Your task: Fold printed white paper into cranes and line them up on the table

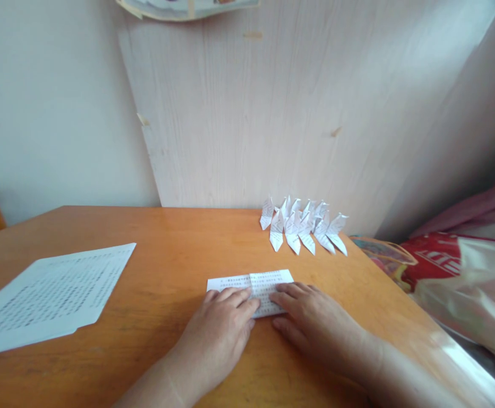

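Note:
A folded sheet of printed paper point(267, 289) lies flat on the wooden table in front of me, with a crease running down near its middle. My left hand point(226, 317) rests on its left part, fingers stretched out and lying flat. On the right part lies my right hand point(311, 317), its fingers also extended over the paper and the thumb by the near edge. Both hands cover portions of the sheet, so its left and right near corners are hidden.
Several folded paper figures point(292, 229) stand grouped at the table's back right. Printed sheets point(60, 294) lie stacked at the left. Beyond the table's right edge are a red bag point(432, 255) and pale plastic point(477, 283). A wall panel point(239, 124) rises behind the table point(179, 241).

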A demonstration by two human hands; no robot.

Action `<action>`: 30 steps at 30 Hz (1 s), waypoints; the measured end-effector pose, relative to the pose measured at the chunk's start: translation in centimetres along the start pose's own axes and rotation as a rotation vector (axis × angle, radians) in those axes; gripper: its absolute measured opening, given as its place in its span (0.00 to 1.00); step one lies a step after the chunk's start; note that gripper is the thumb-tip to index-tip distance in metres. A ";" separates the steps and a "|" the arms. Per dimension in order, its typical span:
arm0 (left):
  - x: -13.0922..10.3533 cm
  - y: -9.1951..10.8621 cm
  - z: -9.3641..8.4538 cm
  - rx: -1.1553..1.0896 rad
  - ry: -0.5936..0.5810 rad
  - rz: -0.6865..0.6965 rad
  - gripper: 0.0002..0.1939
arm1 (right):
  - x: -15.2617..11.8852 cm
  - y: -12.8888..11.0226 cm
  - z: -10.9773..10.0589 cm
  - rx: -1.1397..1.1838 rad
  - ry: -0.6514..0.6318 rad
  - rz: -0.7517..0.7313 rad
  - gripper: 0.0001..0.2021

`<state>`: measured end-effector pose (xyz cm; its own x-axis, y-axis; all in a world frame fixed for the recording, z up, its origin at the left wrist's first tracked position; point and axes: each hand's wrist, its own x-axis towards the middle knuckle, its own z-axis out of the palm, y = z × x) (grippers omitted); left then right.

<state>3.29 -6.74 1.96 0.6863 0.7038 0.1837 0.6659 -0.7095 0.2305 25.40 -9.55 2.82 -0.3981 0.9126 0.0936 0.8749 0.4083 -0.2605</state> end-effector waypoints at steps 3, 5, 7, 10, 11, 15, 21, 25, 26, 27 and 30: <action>0.0 0.0 0.0 0.001 -0.001 -0.002 0.16 | 0.0 -0.1 0.0 -0.006 0.001 0.007 0.10; 0.1 0.0 0.0 0.004 -0.003 -0.005 0.16 | -0.1 -0.2 -0.1 -0.013 -0.001 0.014 0.10; 0.2 0.0 0.0 0.005 -0.003 -0.008 0.16 | 0.0 -0.3 -0.2 -0.020 -0.007 0.012 0.10; 0.2 -0.1 0.0 0.005 -0.001 -0.007 0.17 | 0.0 -0.2 -0.3 -0.019 -0.016 0.011 0.11; 0.2 -0.1 0.0 0.004 -0.001 -0.007 0.16 | 0.0 -0.2 -0.3 -0.018 -0.018 0.015 0.11; 0.2 -0.2 0.1 0.001 -0.001 -0.004 0.17 | 0.0 -0.1 -0.4 -0.024 -0.024 0.025 0.11; 0.1 -0.2 0.0 0.002 0.007 -0.001 0.16 | 0.0 -0.2 -0.4 -0.009 -0.027 0.017 0.10; 0.0 0.0 -0.1 0.007 0.000 -0.001 0.14 | 0.0 -0.2 -0.3 0.000 -0.022 0.016 0.10; 0.0 0.0 -0.2 0.010 -0.002 0.000 0.14 | 0.0 -0.2 -0.3 0.000 -0.024 0.015 0.09; 0.0 0.1 -0.2 0.014 -0.005 0.001 0.13 | 0.0 -0.2 -0.3 -0.001 -0.025 0.013 0.09; 0.1 0.1 -0.2 0.027 -0.010 0.010 0.14 | 0.0 -0.1 -0.3 -0.006 -0.031 -0.001 0.09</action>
<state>3.31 -6.74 2.18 0.6954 0.6967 0.1761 0.6669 -0.7170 0.2027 25.42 -9.57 3.10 -0.4075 0.9110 0.0639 0.8759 0.4097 -0.2550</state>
